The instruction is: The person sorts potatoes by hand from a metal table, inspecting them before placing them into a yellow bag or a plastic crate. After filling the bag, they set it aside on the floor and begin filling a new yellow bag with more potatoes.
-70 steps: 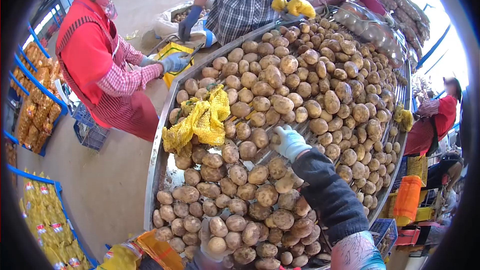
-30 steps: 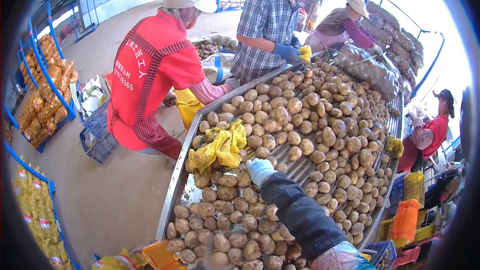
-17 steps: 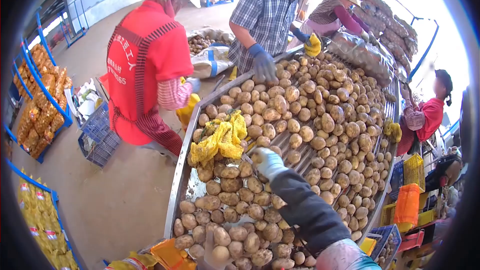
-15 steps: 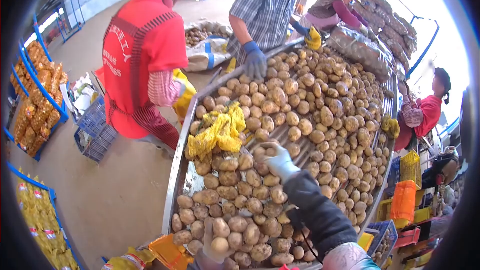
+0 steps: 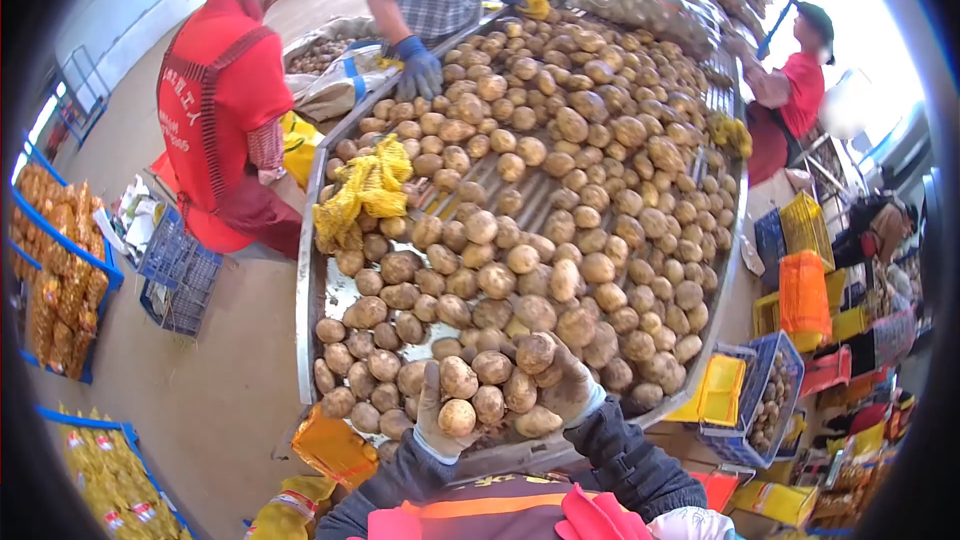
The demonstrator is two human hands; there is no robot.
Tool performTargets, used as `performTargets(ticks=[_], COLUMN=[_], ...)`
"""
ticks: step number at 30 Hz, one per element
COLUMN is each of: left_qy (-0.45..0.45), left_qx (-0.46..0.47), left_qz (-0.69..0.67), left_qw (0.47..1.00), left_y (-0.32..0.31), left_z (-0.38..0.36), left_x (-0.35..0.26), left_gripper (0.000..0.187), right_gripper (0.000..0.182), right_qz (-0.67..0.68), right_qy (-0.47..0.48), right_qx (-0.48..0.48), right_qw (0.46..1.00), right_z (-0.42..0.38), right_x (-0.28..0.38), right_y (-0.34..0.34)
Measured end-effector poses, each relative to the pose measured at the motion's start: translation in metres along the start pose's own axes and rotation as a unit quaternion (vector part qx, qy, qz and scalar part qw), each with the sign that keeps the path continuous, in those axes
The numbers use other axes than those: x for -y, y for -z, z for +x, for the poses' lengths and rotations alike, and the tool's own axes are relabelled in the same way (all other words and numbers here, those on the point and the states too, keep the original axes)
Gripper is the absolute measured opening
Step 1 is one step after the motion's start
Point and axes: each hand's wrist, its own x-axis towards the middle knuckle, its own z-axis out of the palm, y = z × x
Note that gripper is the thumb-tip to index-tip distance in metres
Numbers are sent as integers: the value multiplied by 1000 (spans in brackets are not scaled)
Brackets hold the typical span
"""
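At the near end of the sorting table (image 5: 303, 335), my two gloved hands cup a cluster of potatoes (image 5: 489, 404) between them. My left hand (image 5: 431, 418) curves round the left side, its thumb up and its other fingers hidden beneath the potatoes. On the right side, my right hand (image 5: 574, 388) closes round a brown potato (image 5: 535, 352) and its neighbours. More loose potatoes (image 5: 575, 126) cover the slatted tabletop beyond. A yellow mesh bag (image 5: 370, 187) lies crumpled on the potatoes by the left rim.
A person in a red vest (image 5: 215, 110) stands left of the table. Another person's blue-gloved hand (image 5: 417, 68) rests at its far left rim. A person in red (image 5: 800, 90) stands at the right. Orange (image 5: 335, 447) and yellow (image 5: 715, 390) crates flank the near end.
My right hand has come back from the middle of the table to the near end, beside my left. Both now gather potatoes. The view has shifted, and the person at the right has turned.
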Motion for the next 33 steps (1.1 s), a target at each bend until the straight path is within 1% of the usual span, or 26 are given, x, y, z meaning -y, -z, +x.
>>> performTargets(ticks=[1, 2, 4, 5, 6, 8, 9, 12, 13, 14, 15, 16, 17, 18, 19, 20, 21, 22, 23, 24, 26, 28, 29, 31, 33], left_qy=[10, 22, 41, 56, 70, 97, 113, 153, 162, 171, 215, 233, 236, 239, 244, 262, 280, 295, 327, 359, 396, 439, 452, 479, 562], left_qx=[3, 6, 14, 18, 20, 23, 24, 27, 32, 36, -4, -7, -32, -57, -29, -33, -21, -9, 13, -55, -70, -85, -82, -78, -108], left_qz=[8, 13, 33, 41, 47, 56, 60, 67, 28, -12, 22, 25, 54, 85, 65, 67, 43, 18, 1, 53, 46, 65, 74, 87, 40], left_qw=[1000, 1000, 999, 997, 996, 993, 991, 985, 986, 985, 976, 972, 970, 966, 967, 962, 959, 955, 945, 930, 915, 892, 885, 870, 819], left_y=[-3, -6, -11, -15, -17, -21, -22, -29, -36, -41, -44, -42, -37, -34, -33, -28, -22, -18, -18, -16, -16, -15, -17, -13, 1], left_z=[-1, -2, -2, 0, 2, 5, 7, 15, 15, 15, 14, 15, 16, 16, 15, 16, 19, 19, 22, 24, 27, 27, 25, 25, 29], left_x=[11, 24, 49, 61, 75, 105, 120, 166, 182, 197, 207, 219, 232, 245, 257, 272, 286, 300, 315, 327, 361, 392, 408, 435, 455], left_gripper=[61, 61, 61, 61, 61, 61, 61, 62, 63, 64, 65, 65, 65, 64, 63, 63, 63, 63, 64, 65, 64, 66, 65, 65, 64], right_gripper=[65, 65, 64, 66, 66, 73, 76, 81, 83, 83, 83, 82, 74, 74, 71, 68, 66, 66, 63, 61, 55, 58, 58, 59, 60], right_qz=[-35, -31, -48, -21, -16, -75, -50, -27, -23, -18, -15, -10, -96, -86, -131, -174, -168, -158, -118, -78, 54, 145, 150, 207, 219], right_qy=[33, 44, 63, 52, 67, 91, 126, 161, 177, 189, 190, 192, 215, 229, 233, 234, 234, 240, 228, 216, 293, 309, 327, 317, 338], right_qx=[-8, -8, 46, 37, 37, -25, -32, -46, -58, -65, -67, -71, -92, -103, -148, -193, -212, -224, -242, -258, -179, -155, -166, -187, -208], right_qw=[999, 999, 996, 998, 997, 993, 990, 986, 982, 980, 979, 979, 968, 964, 952, 937, 934, 931, 936, 939, 937, 927, 918, 907, 891], right_z=[-11, -24, -49, -67, -82, -115, -131, -178, -196, -211, -226, -241, -254, -268, -281, -295, -311, -327, -345, -360, -389, -424, -440, -465, -482], right_x=[2, 5, 12, 23, 28, 36, 36, 43, 47, 49, 50, 50, 53, 53, 51, 49, 51, 47, 43, 38, 25, 14, 5, -16, -35], right_y=[9, 18, 31, 19, 22, 32, 46, 73, 73, 79, 86, 93, 92, 98, 105, 113, 113, 124, 136, 144, 153, 162, 170, 190, 200])
